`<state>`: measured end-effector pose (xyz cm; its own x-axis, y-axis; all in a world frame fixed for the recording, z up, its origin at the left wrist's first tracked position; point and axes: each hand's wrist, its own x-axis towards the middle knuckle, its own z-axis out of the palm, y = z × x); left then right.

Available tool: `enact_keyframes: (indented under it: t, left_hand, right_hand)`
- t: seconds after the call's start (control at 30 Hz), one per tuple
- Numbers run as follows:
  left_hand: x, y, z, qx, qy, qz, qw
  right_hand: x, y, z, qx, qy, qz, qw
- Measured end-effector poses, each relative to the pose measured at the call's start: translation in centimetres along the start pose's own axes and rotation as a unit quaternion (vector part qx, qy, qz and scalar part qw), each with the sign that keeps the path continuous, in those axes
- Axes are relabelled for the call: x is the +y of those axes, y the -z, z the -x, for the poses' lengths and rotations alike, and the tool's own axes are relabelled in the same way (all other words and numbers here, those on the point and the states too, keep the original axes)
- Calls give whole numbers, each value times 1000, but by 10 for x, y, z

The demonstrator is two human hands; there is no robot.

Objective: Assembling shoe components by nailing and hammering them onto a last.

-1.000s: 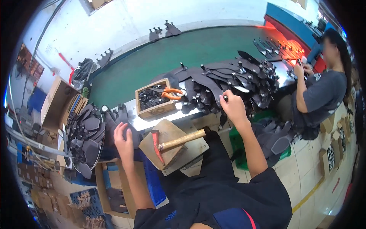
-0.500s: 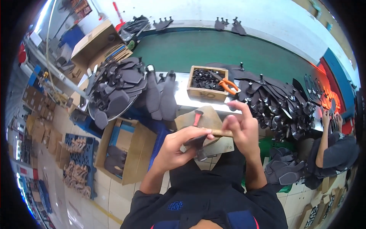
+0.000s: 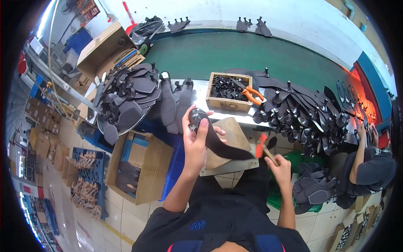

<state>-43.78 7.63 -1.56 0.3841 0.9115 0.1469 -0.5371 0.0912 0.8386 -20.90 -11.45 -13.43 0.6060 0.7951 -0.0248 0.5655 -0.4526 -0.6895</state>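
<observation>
My left hand (image 3: 194,145) is wrapped round the heel end of a dark, curved shoe sole (image 3: 224,149), raised over the work board. A rounded, shiny black heel (image 3: 198,114) shows at its upper end, and the front of the sole points to the right. In my right hand (image 3: 280,168) is a hammer (image 3: 261,145) with a red head and a wooden handle, held near the sole's tip and slightly blurred. Below the sole lies a worn tan board (image 3: 230,126) on a metal plate (image 3: 210,171).
A wooden box (image 3: 228,103) of small black parts holds orange-handled pliers (image 3: 254,97). Heaped soles fill a basket (image 3: 145,113) at left; more soles (image 3: 300,117) pile at right. A cardboard box (image 3: 153,168) stands on the left. Another person (image 3: 371,166) works at far right.
My left hand has lifted and turned the sole, its heel now up. My right hand has moved right and down, and the hammer has swung from over the board to the right.
</observation>
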Motion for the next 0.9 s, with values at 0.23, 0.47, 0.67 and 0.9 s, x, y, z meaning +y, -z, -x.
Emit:
enact_keyframes:
  t: [0.23,0.47,0.67,0.9]
  left_hand:
    - [-96,54,-43,18,-183,-576,796]
    - [-82,27,-102,-120,-248,-629,727]
    - [-112,9,-196,-264,-242,-775,521]
    - [-87,20,-197,-271,-253,-591,717]
  right_hand:
    - [51,-4,65,81,-136,-306,939]
    - [70,-2,78,86,-176,-451,871]
    - [44,-22,55,88,-145,-411,896]
    - [10,-9,38,39,-117,-459,880]
